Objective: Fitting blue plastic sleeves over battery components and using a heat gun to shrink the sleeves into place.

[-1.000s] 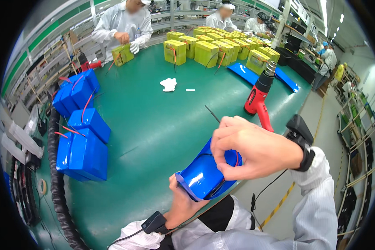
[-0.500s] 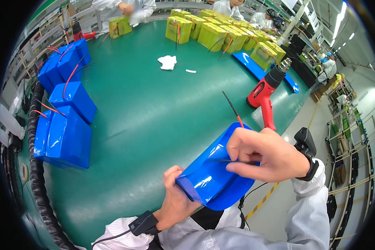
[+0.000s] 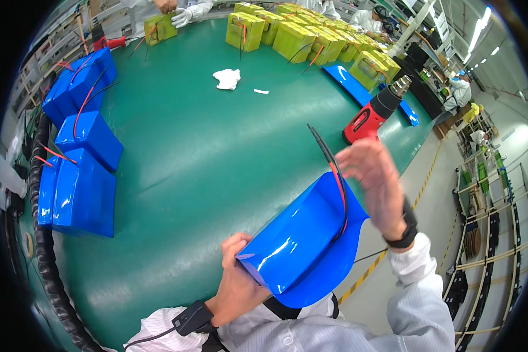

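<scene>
A glossy blue wrapped pack (image 3: 302,243) sits tilted in front of my chest, over the near edge of the green table (image 3: 205,152). My left hand (image 3: 239,281) grips its lower near end. A red wire and a black wire (image 3: 333,170) run out of its upper end and stick up over the table. My right hand (image 3: 375,182) is open beside that upper end, fingers spread, just off the wires and holding nothing.
Several finished blue packs (image 3: 79,176) with red wires lie along the table's left side. A red heat gun (image 3: 372,114) stands at the right edge by blue sleeves (image 3: 352,82). Yellow-green packs (image 3: 302,38) line the far end, where other people work. A white rag (image 3: 226,78) lies mid-table.
My right hand has let go of the pack's upper end and lifted away, open. The pack has tilted up, and the wires now stand free.
</scene>
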`<act>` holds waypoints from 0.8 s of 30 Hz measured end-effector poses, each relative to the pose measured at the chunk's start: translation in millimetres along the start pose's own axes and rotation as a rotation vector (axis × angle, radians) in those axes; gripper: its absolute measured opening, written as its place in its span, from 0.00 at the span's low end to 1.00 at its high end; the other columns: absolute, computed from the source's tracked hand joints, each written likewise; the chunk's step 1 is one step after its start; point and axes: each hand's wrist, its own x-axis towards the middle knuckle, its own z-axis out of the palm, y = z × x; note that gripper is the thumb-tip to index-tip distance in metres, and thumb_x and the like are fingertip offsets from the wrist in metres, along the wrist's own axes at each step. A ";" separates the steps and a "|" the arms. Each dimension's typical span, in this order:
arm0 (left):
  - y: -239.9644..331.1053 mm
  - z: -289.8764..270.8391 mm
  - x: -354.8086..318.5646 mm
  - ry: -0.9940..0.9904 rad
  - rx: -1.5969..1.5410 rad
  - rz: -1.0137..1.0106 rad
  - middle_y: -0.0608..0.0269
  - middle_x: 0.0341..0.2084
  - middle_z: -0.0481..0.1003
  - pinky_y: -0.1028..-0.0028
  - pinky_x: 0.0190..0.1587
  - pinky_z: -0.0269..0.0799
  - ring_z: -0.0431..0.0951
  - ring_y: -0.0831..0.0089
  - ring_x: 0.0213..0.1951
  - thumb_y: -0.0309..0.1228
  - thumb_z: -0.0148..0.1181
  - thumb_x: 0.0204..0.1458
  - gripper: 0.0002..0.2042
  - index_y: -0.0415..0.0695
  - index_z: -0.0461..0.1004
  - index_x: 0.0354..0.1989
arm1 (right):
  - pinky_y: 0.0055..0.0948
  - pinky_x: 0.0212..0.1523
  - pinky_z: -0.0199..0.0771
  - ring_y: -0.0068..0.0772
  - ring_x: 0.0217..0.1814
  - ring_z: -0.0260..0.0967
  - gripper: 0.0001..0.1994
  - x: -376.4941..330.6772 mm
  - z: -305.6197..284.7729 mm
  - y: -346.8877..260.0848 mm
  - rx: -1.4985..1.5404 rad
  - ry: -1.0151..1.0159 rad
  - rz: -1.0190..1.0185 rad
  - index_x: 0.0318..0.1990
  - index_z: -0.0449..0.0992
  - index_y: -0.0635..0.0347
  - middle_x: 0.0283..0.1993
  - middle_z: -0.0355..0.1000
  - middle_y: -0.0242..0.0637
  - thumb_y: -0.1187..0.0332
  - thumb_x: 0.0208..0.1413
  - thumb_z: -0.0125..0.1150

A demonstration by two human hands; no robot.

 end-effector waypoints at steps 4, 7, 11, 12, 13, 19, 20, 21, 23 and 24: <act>-2.0 5.3 3.3 -0.039 0.010 -0.026 0.44 0.52 0.61 0.57 0.56 0.63 0.64 0.54 0.54 0.31 0.79 0.38 0.51 0.37 0.42 0.63 | 0.44 0.70 0.53 0.46 0.71 0.55 0.42 -67.4 2.8 58.6 -0.053 -0.162 0.082 0.67 0.56 0.67 0.69 0.58 0.50 0.36 0.61 0.50; -17.7 16.0 -15.3 -0.004 -0.396 -0.238 0.45 0.55 0.61 0.57 0.57 0.62 0.66 0.56 0.56 0.32 0.78 0.41 0.49 0.34 0.44 0.64 | 0.44 0.71 0.51 0.46 0.72 0.54 0.43 -77.8 7.1 83.9 -0.296 -0.286 0.027 0.69 0.54 0.67 0.68 0.59 0.51 0.43 0.57 0.60; -25.0 -5.3 -1.9 -0.382 -0.076 -0.249 0.40 0.62 0.57 0.60 0.64 0.60 0.63 0.54 0.63 0.32 0.73 0.48 0.55 0.34 0.29 0.70 | 0.39 0.65 0.61 0.44 0.62 0.66 0.35 -32.7 44.3 68.2 -0.113 -0.160 0.017 0.64 0.65 0.66 0.62 0.66 0.49 0.54 0.55 0.69; -18.8 -5.1 7.3 -0.182 -0.228 -0.343 0.42 0.64 0.56 0.60 0.65 0.59 0.62 0.55 0.64 0.32 0.73 0.48 0.55 0.36 0.28 0.71 | 0.39 0.65 0.61 0.44 0.62 0.66 0.35 -23.4 53.8 70.7 -0.106 -0.153 0.006 0.64 0.65 0.66 0.62 0.66 0.49 0.54 0.55 0.69; -9.0 -3.1 15.5 0.028 -0.373 -0.436 0.43 0.65 0.55 0.60 0.66 0.58 0.61 0.56 0.65 0.32 0.72 0.49 0.55 0.37 0.28 0.72 | 0.38 0.63 0.64 0.44 0.61 0.66 0.33 -14.9 63.1 74.6 -0.043 -0.068 -0.014 0.64 0.66 0.66 0.60 0.67 0.49 0.54 0.58 0.66; -26.7 1.5 49.8 0.297 -0.539 -0.429 0.45 0.68 0.49 0.59 0.69 0.51 0.54 0.55 0.68 0.36 0.63 0.58 0.50 0.39 0.27 0.75 | 0.39 0.61 0.66 0.45 0.58 0.66 0.30 25.7 70.4 87.6 -0.080 -0.064 0.100 0.61 0.69 0.67 0.56 0.67 0.51 0.50 0.63 0.58; -32.2 1.7 49.1 0.308 -0.474 -0.462 0.48 0.68 0.51 0.62 0.69 0.51 0.55 0.58 0.68 0.36 0.60 0.60 0.44 0.39 0.34 0.74 | 0.40 0.61 0.65 0.47 0.59 0.64 0.29 30.6 69.9 89.6 -0.207 -0.050 0.071 0.59 0.72 0.67 0.56 0.66 0.52 0.48 0.63 0.57; -32.8 0.3 48.5 0.314 -0.414 -0.501 0.51 0.67 0.53 0.64 0.69 0.52 0.56 0.61 0.67 0.36 0.58 0.62 0.38 0.39 0.42 0.74 | 0.42 0.62 0.64 0.49 0.60 0.62 0.29 33.9 70.8 90.0 -0.334 -0.031 0.050 0.57 0.74 0.66 0.55 0.65 0.54 0.47 0.63 0.57; -35.8 -3.5 50.7 0.266 -0.301 -0.552 0.51 0.67 0.53 0.63 0.71 0.47 0.52 0.61 0.69 0.41 0.54 0.64 0.36 0.40 0.44 0.74 | 0.44 0.63 0.61 0.51 0.62 0.58 0.29 41.6 73.4 90.7 -0.340 -0.012 0.078 0.53 0.78 0.64 0.56 0.64 0.56 0.44 0.62 0.56; -41.9 -2.1 53.0 0.313 -0.254 -0.582 0.51 0.67 0.52 0.63 0.71 0.45 0.50 0.60 0.70 0.43 0.52 0.65 0.36 0.39 0.44 0.74 | 0.44 0.63 0.61 0.52 0.62 0.58 0.29 46.5 73.6 91.5 -0.316 -0.030 0.165 0.52 0.79 0.63 0.56 0.64 0.57 0.43 0.61 0.56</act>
